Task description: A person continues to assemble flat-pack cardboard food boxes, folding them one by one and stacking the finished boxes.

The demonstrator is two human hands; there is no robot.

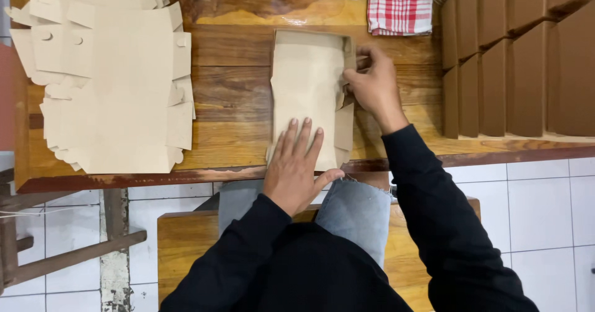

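The left hand (pixel 296 166) lay flat, fingers spread, pinning the box blank (pixel 308 95) to the bench (pixel 235 95), so the right hand (pixel 372 86) could pinch its side flap (pixel 348 61) upright (flat blanks (pixel 108 76) stacked well left).

Matt cardboard blank (pixel 307 95), glossy wooden table (pixel 235 70)

Flat blanks (pixel 108 79) left of box (pixel 307 95)
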